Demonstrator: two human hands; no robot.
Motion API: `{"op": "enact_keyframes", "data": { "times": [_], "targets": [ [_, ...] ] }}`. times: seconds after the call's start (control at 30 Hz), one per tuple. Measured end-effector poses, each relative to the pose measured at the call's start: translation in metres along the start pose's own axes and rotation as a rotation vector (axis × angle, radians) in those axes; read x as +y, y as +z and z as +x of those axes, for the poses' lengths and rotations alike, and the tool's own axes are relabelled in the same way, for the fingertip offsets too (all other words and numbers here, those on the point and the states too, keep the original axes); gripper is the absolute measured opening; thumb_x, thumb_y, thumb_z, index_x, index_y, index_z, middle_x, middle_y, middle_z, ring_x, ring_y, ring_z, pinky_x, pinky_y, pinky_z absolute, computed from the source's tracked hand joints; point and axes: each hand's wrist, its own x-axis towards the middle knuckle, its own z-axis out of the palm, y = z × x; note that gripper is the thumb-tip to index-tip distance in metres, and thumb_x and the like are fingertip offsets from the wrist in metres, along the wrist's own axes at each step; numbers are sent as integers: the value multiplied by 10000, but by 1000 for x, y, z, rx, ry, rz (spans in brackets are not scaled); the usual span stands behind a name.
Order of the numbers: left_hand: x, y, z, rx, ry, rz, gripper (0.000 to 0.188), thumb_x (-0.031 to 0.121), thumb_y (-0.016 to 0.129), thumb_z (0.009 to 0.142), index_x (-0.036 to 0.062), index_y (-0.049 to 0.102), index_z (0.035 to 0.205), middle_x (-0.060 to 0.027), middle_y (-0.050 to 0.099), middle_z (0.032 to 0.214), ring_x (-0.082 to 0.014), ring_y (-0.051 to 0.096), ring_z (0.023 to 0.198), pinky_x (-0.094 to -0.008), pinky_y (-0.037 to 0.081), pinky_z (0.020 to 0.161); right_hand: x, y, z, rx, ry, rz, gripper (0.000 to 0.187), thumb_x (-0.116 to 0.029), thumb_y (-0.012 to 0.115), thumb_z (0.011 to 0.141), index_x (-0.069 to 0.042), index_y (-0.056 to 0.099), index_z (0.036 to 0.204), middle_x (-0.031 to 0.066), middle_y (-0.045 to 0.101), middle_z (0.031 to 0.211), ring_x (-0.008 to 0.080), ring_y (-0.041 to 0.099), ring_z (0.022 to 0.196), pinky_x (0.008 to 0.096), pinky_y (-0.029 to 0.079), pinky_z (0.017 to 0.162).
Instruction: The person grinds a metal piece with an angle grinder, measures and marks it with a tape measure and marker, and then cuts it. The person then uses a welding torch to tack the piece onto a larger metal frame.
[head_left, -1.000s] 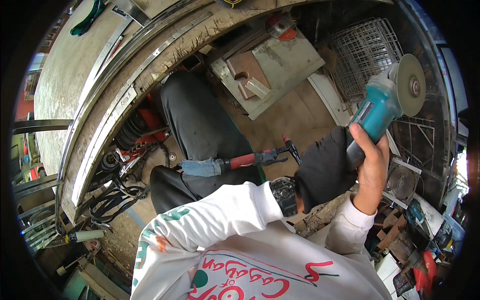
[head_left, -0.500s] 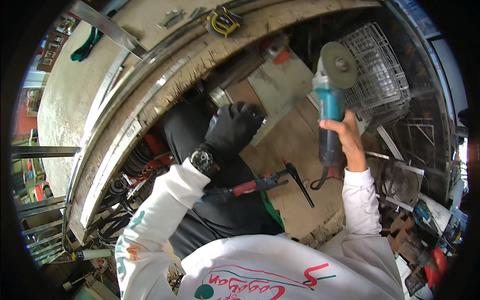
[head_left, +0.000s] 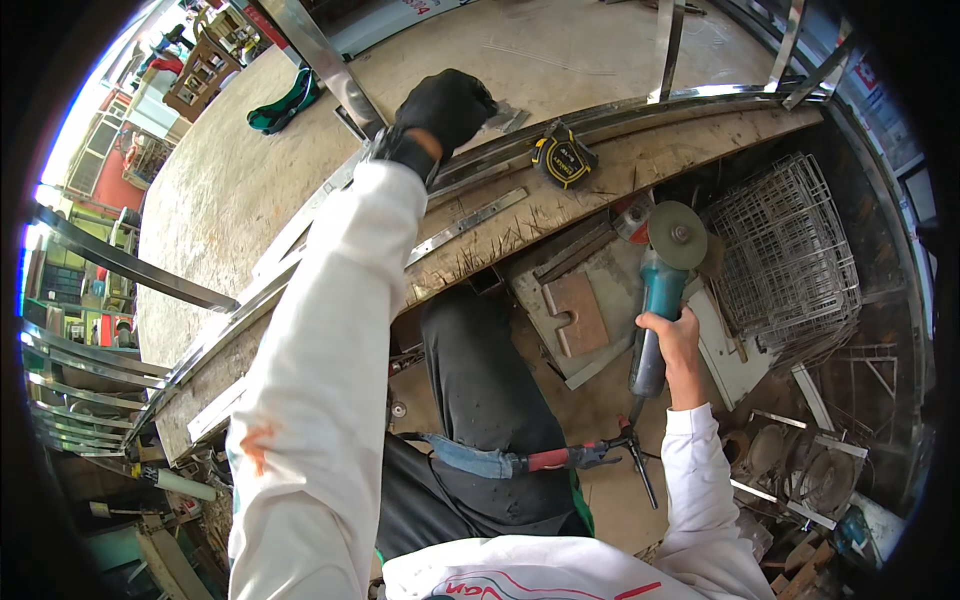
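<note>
On my feed, the main risk I judge is the grinder, held one-handed just off the bench: if its switch got knocked while my attention sits on the far side, the disc could catch the bench edge or wire rack and kick. My right hand wraps its body, disc end pointing away from me. My gloved left hand stretches forward over the bench, fingers curled; whether it pinches anything, I cannot tell.

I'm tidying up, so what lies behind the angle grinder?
Past the angle grinder, a pale board bearing a notched brown block shows at left and wire racks at right; whatever it directly covers cannot be seen.
</note>
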Motion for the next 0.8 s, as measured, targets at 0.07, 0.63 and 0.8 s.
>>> {"op": "enact_keyframes", "data": {
  "times": [0.07, 0.63, 0.8],
  "targets": [
    [-31, 3, 29, -99, 75, 470, 301, 188, 638, 969, 100, 798, 1208, -199, 794, 1032, -380, 771, 947, -440, 605, 881, -7, 10, -3, -11, -31, 4, 430, -201, 857, 664, 15, 714, 1006, 91, 712, 842, 200, 664, 708, 355, 526, 684],
    [-65, -6, -361, 390, -328, -404, 183, 1, 674, 1023, -18, 741, 1192, -122, 749, 1158, -207, 707, 1081, -338, 554, 965, 12, 9, 29, 174, -213, -424, 707, -443, 857, 729, 84, 680, 1167, 319, 662, 1198, 455, 685, 1069, 518, 548, 936],
    [-92, 13, -487, 431, -547, -596, 188, 19, 672, 1041, -15, 738, 1214, -71, 757, 1125, -138, 677, 977, -302, 557, 883, 25, 33, 1, 327, -388, -667, 819, -447, 830, 826, 96, 541, 1366, 337, 636, 1229, 502, 640, 1131, 567, 516, 989]
  ]
}}
